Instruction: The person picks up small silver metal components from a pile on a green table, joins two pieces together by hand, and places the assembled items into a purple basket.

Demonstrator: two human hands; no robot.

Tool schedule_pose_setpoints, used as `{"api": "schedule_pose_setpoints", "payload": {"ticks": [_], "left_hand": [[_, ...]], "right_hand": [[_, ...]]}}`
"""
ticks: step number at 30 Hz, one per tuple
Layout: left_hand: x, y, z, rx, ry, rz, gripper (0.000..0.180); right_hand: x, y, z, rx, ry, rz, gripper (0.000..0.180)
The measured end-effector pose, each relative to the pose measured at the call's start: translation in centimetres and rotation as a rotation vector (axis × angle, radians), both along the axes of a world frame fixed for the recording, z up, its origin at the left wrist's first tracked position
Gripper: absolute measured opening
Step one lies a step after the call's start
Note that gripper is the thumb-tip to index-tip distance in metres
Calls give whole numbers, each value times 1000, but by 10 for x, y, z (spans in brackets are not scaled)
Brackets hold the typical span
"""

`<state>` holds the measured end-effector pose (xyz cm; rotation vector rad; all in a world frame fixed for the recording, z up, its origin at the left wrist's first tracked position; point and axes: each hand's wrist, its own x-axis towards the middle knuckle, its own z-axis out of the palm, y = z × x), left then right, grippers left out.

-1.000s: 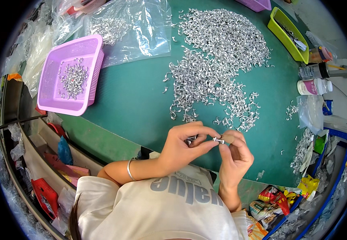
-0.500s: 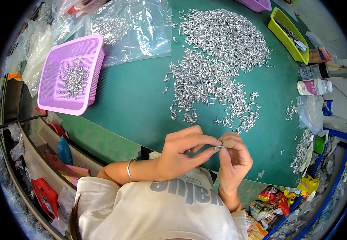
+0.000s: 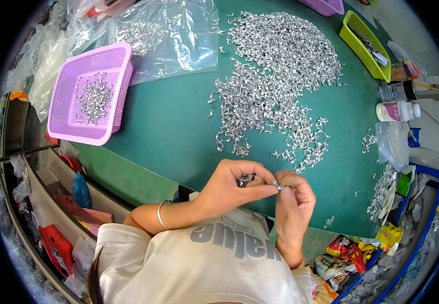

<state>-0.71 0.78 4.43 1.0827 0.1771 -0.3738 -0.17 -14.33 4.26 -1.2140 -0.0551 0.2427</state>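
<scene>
Above the near edge of the green table, both hands meet fingertip to fingertip. My left hand (image 3: 224,186) is closed, with several small silvery metal pieces (image 3: 245,179) tucked in its curled fingers. Between its thumb and forefinger is the end of one small curved metal piece (image 3: 278,186). My right hand (image 3: 294,205) pinches the other side of that piece, its fingers curled and partly hiding it. Beyond the hands lies a big spread-out pile of like curved metal pieces (image 3: 285,55).
A purple basket (image 3: 114,109) with some metal pieces stands at the left. Behind it, a clear plastic bag (image 3: 189,45) holds more. Along the right edge are a yellow-green basket (image 3: 351,33), a white bottle (image 3: 394,111) and another heap of pieces (image 3: 383,192).
My left hand has turned a little, so the metal pieces in its palm show more. My right fingers have curled in closer around the piece between the hands.
</scene>
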Motion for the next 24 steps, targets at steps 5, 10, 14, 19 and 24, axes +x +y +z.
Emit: {"api": "schedule_pose_setpoints", "payload": {"ticks": [5,10,14,19,24], "left_hand": [[0,4,4,33,-47,-3,8],[-2,1,-1,-1,-50,43,8],[2,6,4,-45,87,-86,9],[1,8,-4,-461,299,-197,18],[3,11,-9,-570,304,-250,22]], "right_hand": [[0,0,0,144,123,32,10],[0,1,3,168,137,52,9],[0,2,4,117,113,35,8],[0,2,2,104,118,33,8],[-1,3,2,40,80,16,11]]}}
